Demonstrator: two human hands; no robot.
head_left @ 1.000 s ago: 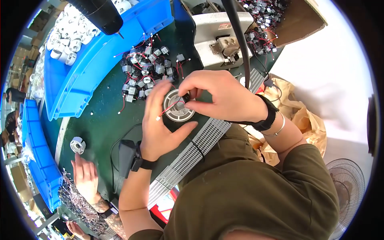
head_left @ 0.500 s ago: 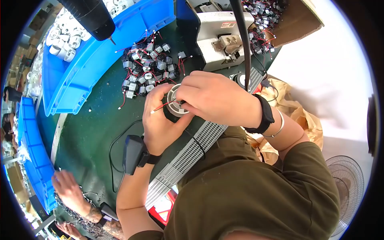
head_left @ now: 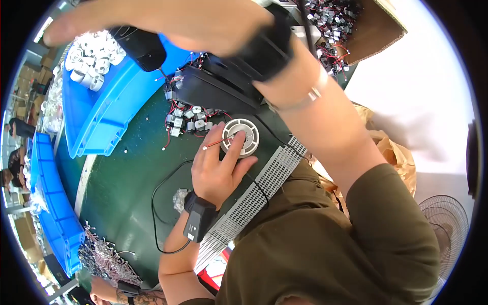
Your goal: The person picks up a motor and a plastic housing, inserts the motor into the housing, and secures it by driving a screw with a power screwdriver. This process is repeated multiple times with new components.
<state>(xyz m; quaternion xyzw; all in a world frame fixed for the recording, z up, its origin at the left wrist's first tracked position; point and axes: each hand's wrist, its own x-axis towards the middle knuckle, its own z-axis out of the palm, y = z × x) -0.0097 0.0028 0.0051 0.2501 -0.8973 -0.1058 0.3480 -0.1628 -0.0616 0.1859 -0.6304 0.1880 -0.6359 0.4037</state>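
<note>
The round white housing lies on the green tabletop, near the small motors. Our left hand rests on it, fingers spread, one touching inside; our blurred right hand overlaps the black driver, its grip we cannot tell.

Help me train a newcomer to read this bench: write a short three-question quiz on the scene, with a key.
1. Multiple choice: the index finger of the left hand lies (a) beneath, (b) on top of, (c) well apart from the round slotted white part.
2. True or false: the right hand rests on the person's lap.
3. Fill the gap: the tray at upper left, holding loose white parts, is coloured ____.

Key:
1. b
2. False; it is raised at the top of the picture, next to the black driver.
3. blue
</note>
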